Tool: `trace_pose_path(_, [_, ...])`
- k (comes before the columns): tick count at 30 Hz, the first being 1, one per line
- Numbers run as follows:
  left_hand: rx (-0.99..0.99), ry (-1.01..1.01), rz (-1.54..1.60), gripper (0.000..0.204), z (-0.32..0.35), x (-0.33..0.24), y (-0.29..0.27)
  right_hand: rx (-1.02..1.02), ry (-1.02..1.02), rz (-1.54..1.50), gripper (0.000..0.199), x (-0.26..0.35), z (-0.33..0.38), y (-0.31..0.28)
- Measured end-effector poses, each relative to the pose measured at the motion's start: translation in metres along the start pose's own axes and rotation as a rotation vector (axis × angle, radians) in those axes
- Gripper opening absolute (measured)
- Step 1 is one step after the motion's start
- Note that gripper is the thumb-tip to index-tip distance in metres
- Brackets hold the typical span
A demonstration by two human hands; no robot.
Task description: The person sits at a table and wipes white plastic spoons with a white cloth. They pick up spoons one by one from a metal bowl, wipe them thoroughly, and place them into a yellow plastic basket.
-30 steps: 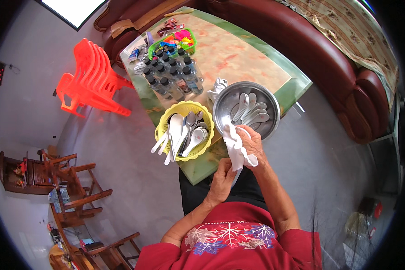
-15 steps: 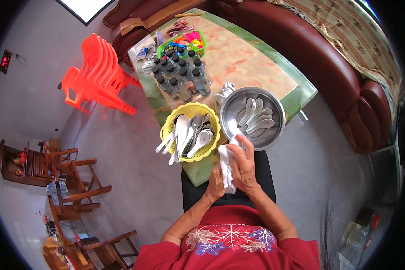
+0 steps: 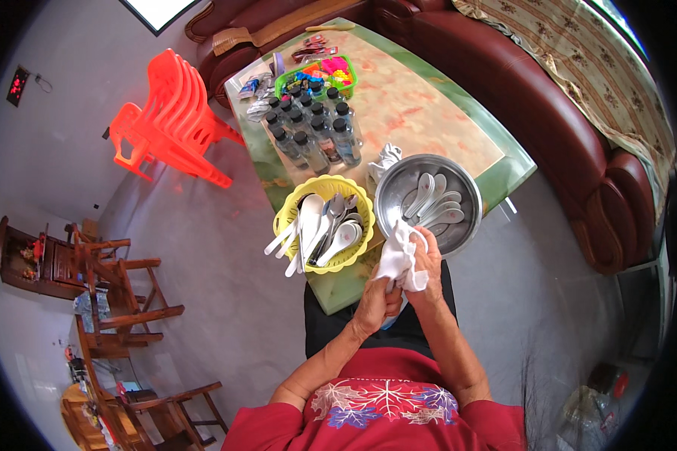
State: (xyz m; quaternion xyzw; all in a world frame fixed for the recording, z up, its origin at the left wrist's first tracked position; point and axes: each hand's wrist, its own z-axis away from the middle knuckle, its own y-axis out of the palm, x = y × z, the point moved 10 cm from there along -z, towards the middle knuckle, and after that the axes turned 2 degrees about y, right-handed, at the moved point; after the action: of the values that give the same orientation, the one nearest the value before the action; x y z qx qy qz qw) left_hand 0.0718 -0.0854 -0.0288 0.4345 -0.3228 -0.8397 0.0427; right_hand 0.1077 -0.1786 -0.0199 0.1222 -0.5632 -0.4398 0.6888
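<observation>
A white cloth [image 3: 401, 261] is bunched between my hands, just in front of the table's near corner. My right hand [image 3: 429, 272] is closed on it, beside the near rim of a steel bowl [image 3: 470, 225]. Below and to the left, my left hand [image 3: 374, 307] has its fingers curled against the cloth's lower end; a pale bluish bit shows under it, and what it grips is mostly covered. Several white soup spoons [image 3: 447, 216] lie in the steel bowl. To its left, a yellow basket [image 3: 284, 219] holds white ladles [image 3: 311, 212], metal spoons and more soup spoons, handles over the rim.
Several black-capped clear bottles [image 3: 314, 150] stand behind the basket, with a green tray [image 3: 353, 75] of colourful items beyond. A crumpled white cloth [image 3: 384, 160] lies beside the bowl. Red plastic chairs [image 3: 177, 124] are stacked left; a brown sofa [image 3: 504, 83] lines the far right.
The cloth has opened out and moved up over my right fingers. My right hand has shifted slightly right and down, and my left hand has curled lower. The view has shifted slightly.
</observation>
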Motion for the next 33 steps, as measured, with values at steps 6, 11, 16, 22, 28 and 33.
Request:
trace_pose_path(6, [0.115,-0.238,0.246,0.032,0.006,0.016,0.008,-0.062,-0.052,0.178,0.021,-0.002,0.002,-0.01])
trace_pose_path(11, [0.322,-0.377,0.596,0.051,0.017,0.018,0.025,0.385,-0.04,0.279,0.04,0.005,0.008,0.011])
trace_pose_path(16, [0.09,-0.194,0.252,0.047,0.009,0.019,0.007,0.36,-0.23,0.68,0.031,0.035,0.022,0.028])
trace_pose_path(22, [-0.086,0.269,0.073,0.043,0.003,-0.02,-0.012,0.115,-0.602,0.811,0.022,0.047,0.036,0.036])
trace_pose_path(28, [-0.162,0.219,0.046,0.042,0.003,-0.007,-0.02,-0.1,-1.016,1.102,0.025,0.063,0.057,0.051])
trace_pose_path(33, [-0.18,0.233,0.104,0.045,-0.005,-0.003,-0.037,0.16,-0.825,1.242,0.024,0.039,0.063,0.064])
